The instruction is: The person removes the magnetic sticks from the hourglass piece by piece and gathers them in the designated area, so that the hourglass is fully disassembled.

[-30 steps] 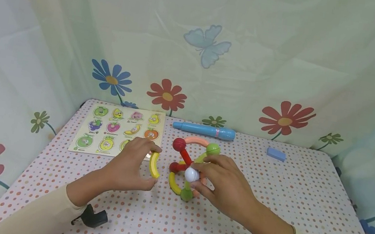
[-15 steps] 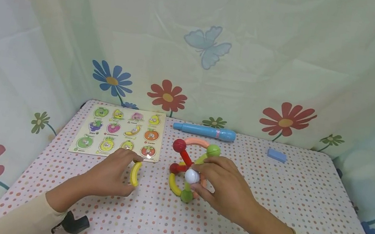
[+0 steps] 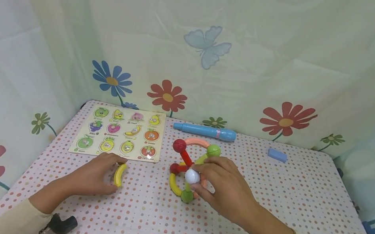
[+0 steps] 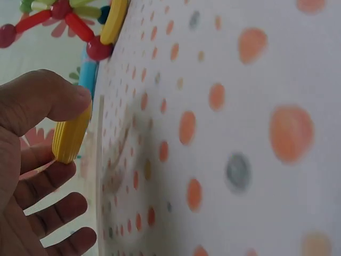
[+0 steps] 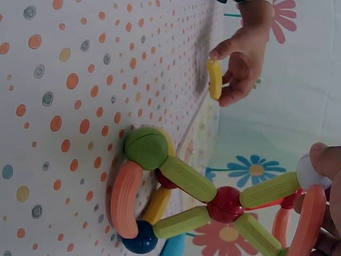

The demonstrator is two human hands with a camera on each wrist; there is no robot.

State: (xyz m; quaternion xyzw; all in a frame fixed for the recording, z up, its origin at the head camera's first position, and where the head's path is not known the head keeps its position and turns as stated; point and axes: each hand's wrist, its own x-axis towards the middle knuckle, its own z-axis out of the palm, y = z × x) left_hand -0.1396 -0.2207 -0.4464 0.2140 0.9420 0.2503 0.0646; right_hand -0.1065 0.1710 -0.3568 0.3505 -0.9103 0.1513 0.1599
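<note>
My left hand (image 3: pixel 92 177) pinches a yellow curved building rod (image 3: pixel 119 174) between thumb and fingertips, just in front of the fruit board. The left wrist view shows the ribbed yellow rod (image 4: pixel 72 136) held above the spotted cloth, the other fingers spread apart. At mid-table, my right hand (image 3: pixel 227 188) pinches the white ball (image 3: pixel 192 176) of a ball-and-rod structure. In the right wrist view its red ball (image 5: pixel 226 204) joins several light green rods, with a green ball (image 5: pixel 146 148), a blue ball (image 5: pixel 139 237) and pink curved rods (image 5: pixel 127 197). The palm side of the right hand is mostly hidden.
A fruit picture board (image 3: pixel 122 119) lies at the back left of the spotted tablecloth (image 3: pixel 158 225). A light blue microphone-like tube (image 3: pixel 205 131) lies behind the structure. A small blue block (image 3: pixel 277 155) rests at the back right. A floral curtain (image 3: pixel 252 62) hangs behind the table.
My left hand has moved left and a little toward me with the yellow curved rod, away from the structure. The right hand stays on the white ball.
</note>
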